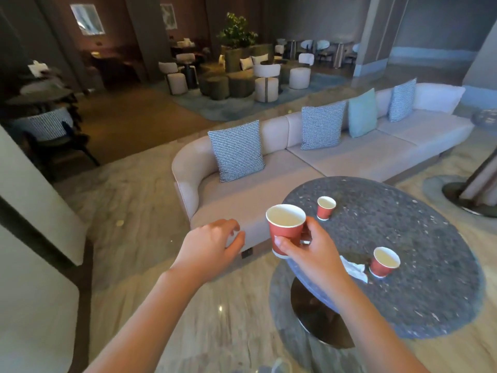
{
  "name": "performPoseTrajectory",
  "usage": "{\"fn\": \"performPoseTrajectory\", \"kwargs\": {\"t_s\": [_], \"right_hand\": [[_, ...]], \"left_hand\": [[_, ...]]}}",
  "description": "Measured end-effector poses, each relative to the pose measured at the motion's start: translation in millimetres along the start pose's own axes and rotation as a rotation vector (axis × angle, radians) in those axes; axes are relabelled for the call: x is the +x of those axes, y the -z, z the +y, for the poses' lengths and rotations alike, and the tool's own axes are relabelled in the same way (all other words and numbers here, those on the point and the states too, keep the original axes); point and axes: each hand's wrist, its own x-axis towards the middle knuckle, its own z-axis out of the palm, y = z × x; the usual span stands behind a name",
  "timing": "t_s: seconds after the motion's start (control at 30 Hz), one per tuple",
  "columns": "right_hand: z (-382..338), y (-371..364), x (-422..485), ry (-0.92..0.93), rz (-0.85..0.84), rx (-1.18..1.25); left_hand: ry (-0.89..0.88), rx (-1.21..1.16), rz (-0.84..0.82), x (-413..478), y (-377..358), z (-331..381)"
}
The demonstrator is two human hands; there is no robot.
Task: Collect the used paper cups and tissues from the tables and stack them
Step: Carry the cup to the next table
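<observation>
**While R hand point(309, 246) holds 1st cup point(285, 230), 2 more stand on table point(416, 305)**

Though L hand point(212, 243) hangs loosely curled, holding nothing, R hand's thumb & fingers wrap the 1st cup: red paper, white inside, raised over the near edge. Table is round, dark speckled stone. On it: 1 crumpled white tissue point(355, 270) just beside 2nd cup point(383, 262); 3rd cup point(326, 208) farther back, both upright. Behind, curved beige sofa point(349, 160) w/ 3 checked cushions point(236, 150).
</observation>
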Motion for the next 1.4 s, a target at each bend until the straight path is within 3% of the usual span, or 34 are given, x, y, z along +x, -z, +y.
{"fn": "performPoseTrajectory", "kwargs": {"t_s": [0.3, 0.7, 1.03, 1.4], "right_hand": [[2, -8, 174, -0.006, 0.044, 0.031], [33, 58, 293, -0.135, 0.342, -0.016], [39, 71, 348, -0.251, 0.670, -0.091], [73, 109, 359, -0.334, 0.967, -0.059]], "left_hand": [[-0.018, 0.043, 0.001, 166, -24, -30], [-0.335, -0.053, -0.138, 359, -100, -2], [-0.650, -0.170, -0.240, 495, -162, 15], [-0.957, -0.235, -0.332, 550, -197, 101]]}}
